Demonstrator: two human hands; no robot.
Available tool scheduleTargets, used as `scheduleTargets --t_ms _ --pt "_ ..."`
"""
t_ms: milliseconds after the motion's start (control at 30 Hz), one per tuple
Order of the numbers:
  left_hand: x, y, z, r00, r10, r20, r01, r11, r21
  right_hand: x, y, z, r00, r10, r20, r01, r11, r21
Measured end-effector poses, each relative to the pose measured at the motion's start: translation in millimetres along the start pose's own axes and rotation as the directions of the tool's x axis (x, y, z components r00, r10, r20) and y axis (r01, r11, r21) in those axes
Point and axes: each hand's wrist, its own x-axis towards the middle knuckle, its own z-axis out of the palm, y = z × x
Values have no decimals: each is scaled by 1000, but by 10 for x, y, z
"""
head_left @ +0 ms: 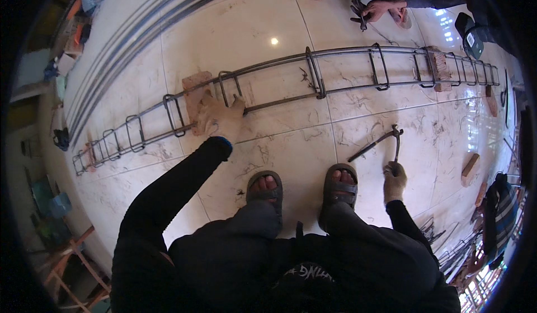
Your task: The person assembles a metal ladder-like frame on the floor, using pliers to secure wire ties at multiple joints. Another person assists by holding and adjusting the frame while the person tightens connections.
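Grey steel, a long ladder-like rod cage (321, 92) lies propped on red-brown bricks (439, 69).
Your tan-gloved left hand (221, 117) lies over its near rod (279, 102); whether it grips, I cannot tell. Your tan-gloved right hand (395, 182) is closed around dark metal pincers (396, 135). White lettering (310, 272) marks your black shirt (358, 290). The glossy cream tiled floor (279, 145) carries dark wire scraps (306, 79); beyond, a co-worker's hand (376, 11) holds a dark tool (358, 8).
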Motion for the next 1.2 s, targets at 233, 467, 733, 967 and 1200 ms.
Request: scheduleTargets --t_ms 233,467,733,967,1200 --pt "254 35 -128 888 -40 458 42 999 6 202 -99 -49 977 180 115 -183 983 18" --pt "254 107 -186 872 176 458 -181 983 -32 265 -38 -136 976 176 124 -175 984 -16" --pt "315 -274 8 907 106 409 27 951 -307 234 -316 29 995 -45 -84 -7 842 -539" --pt "309 -445 -318 886 376 270 -355 926 -125 130 -351 -5 947 -269 -174 113 787 -607" --pt "-283 -973 -761 994 -12 112 34 979 -200 204 -961 68 767 -639 48 602 692 -398"
